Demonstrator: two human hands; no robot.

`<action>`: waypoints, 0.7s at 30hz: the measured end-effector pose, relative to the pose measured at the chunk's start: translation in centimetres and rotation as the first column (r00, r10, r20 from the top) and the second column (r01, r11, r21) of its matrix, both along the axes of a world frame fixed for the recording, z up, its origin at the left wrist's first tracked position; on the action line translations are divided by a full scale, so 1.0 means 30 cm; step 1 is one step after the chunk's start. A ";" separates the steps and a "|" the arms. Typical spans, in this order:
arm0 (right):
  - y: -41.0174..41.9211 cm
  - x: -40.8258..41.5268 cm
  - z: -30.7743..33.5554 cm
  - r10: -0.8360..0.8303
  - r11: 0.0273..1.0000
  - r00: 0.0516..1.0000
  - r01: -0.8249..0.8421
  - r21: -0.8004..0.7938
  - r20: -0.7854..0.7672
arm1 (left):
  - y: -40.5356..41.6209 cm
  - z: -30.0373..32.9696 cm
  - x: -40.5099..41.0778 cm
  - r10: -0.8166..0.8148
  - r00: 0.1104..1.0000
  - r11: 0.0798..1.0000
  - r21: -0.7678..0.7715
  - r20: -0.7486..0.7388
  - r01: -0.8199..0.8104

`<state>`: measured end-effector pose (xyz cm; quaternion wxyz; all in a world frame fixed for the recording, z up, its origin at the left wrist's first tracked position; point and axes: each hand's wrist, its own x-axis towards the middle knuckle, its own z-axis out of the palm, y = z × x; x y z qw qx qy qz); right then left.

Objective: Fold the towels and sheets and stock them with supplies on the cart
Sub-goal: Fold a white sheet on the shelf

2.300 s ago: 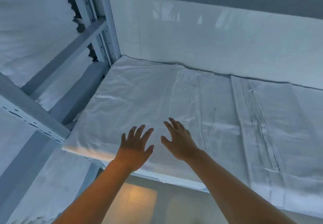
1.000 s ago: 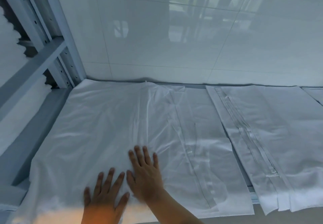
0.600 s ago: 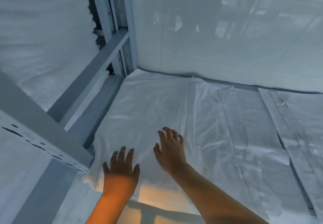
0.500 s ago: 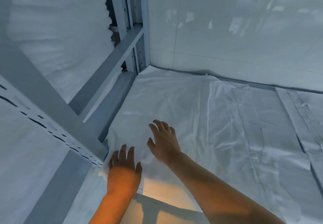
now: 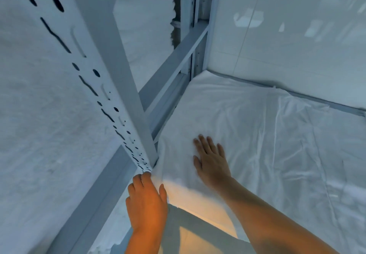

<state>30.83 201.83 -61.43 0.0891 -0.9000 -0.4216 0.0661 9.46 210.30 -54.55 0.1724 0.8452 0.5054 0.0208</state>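
Right hand [image 5: 211, 159] is down flat on the white sheet [image 5: 247, 135], fingers straight and spread, palm pressing the cloth, and I read that as pinning the layers so they don't slide while the corner gets sorted. Left hand [image 5: 147, 198] is at the sheet's near-left corner, right beside the foot of the perforated upright [image 5: 95, 87]; its fingers curl over the cloth edge there with the thumb alongside, so its grip looks closed on the corner, though the fingertips are partly hidden by the fold. My guess: it's tugging or tucking that corner square against the post.

The sheet lies spread on the shelf, running back to the tiled wall [image 5: 297, 36] and snug to the left rail [image 5: 170, 69], still wrinkled across the middle.

Count: two hands, both on the cloth. One sheet for certain under them; faint lengthwise creases to the right may be overlapping layers, I can't tell. Fluffy white stock [image 5: 39, 125] sits in the bay left of the upright. No cart in view.
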 end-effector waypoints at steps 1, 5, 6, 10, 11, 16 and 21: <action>0.000 -0.003 0.000 -0.002 1.000 1.000 0.002 -0.001 0.004 | 0.007 -0.002 0.003 0.042 0.998 0.999 -0.036 0.052 -0.040; 0.006 -0.006 0.003 -0.010 1.000 1.000 0.010 0.001 0.010 | 0.018 -0.019 0.044 0.174 0.961 0.973 -0.190 0.216 -0.134; 0.007 -0.007 0.004 -0.009 1.000 1.000 0.009 -0.003 0.017 | 0.025 -0.031 0.050 0.219 0.946 0.959 -0.233 0.241 -0.163; 0.003 -0.009 0.007 -0.011 1.000 1.000 0.011 -0.011 0.016 | 0.056 -0.061 0.053 0.278 0.926 0.928 -0.321 0.255 -0.191; 0.002 -0.009 0.007 -0.011 1.000 1.000 0.011 -0.006 0.017 | 0.053 -0.057 0.051 0.258 0.933 0.940 -0.289 0.251 -0.182; 0.005 -0.007 0.020 -0.027 0.999 0.999 0.027 0.020 -0.031 | -0.046 0.020 0.076 0.143 0.877 0.987 -0.130 0.459 -0.093; 0.036 0.028 0.075 -0.072 0.995 0.979 0.084 0.057 -0.191 | -0.141 0.068 0.152 -0.196 0.884 0.977 0.006 0.424 0.214</action>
